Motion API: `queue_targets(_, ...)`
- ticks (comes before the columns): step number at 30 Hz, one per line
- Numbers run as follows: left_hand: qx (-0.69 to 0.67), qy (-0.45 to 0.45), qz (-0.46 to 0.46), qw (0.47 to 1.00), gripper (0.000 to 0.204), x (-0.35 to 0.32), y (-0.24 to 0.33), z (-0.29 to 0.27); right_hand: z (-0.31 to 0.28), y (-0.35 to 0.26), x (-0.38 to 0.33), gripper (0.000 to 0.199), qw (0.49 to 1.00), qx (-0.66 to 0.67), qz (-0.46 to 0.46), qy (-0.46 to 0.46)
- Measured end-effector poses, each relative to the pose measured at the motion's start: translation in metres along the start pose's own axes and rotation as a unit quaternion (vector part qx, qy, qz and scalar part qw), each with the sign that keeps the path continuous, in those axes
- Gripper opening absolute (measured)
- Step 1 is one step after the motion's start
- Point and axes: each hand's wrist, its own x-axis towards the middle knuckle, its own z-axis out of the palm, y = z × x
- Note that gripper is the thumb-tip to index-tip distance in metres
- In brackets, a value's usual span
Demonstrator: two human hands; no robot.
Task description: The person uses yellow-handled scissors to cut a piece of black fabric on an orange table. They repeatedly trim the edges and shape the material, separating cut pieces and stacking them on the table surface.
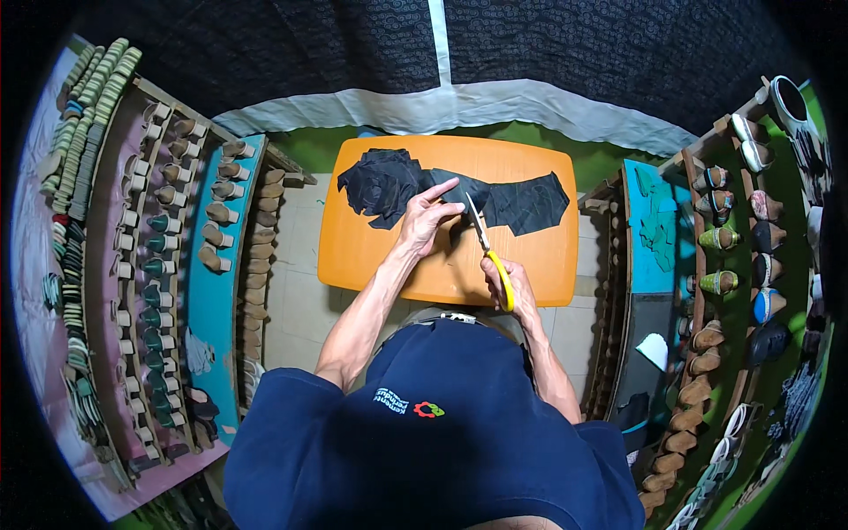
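My left hand [422, 221] pinches a small dark piece of cloth [452, 196] over the middle of the orange table. In my right hand [514, 284] is a pair of scissors [502, 281] with yellow handles. Their metal blades point up and away from me and look slightly apart, close beside the fingers of my left hand. A heap of black cloth pieces [380, 184] lies at the table's left. More flat black cloth pieces [530, 205] lie at the right, overlapping toward the middle. The exact edge of the cloth in my left hand is hard to make out.
The orange table [367, 261] stands just before me. Racks of brown shoe lasts [265, 238] line the left side. A rack of shoes and lasts [720, 283] fills the right, beside a blue board [649, 265] with green scraps. A dark patterned curtain [574, 53] hangs behind.
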Motion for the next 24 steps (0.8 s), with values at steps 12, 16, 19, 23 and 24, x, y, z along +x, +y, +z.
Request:
queue_targets(12, 0.003, 0.011, 0.026, 1.0, 0.053, 0.002, -0.027, -0.005, 0.002, 0.013, 0.014, 0.057, 0.995, 0.051, -0.045, -0.077)
queue_targets(16, 0.039, 0.002, 0.039, 0.998, 0.052, -0.002, -0.022, 0.003, 0.002, 0.012, 0.021, 0.058, 0.996, 0.031, -0.049, -0.069)
queue_targets(19, 0.031, 0.032, 0.022, 0.999, 0.052, -0.004, -0.019, 0.011, -0.001, 0.012, 0.022, 0.052, 0.994, 0.089, -0.008, -0.07)
queue_targets(23, 0.008, 0.026, 0.034, 0.999, 0.052, -0.002, -0.025, 0.005, 0.001, 0.008, 0.019, 0.05, 0.994, 0.094, -0.008, -0.055)
queue_targets(24, -0.002, 0.033, 0.029, 0.999, 0.052, -0.002, -0.027, 0.005, 0.002, 0.01, 0.02, 0.05, 0.993, 0.108, -0.006, -0.053)
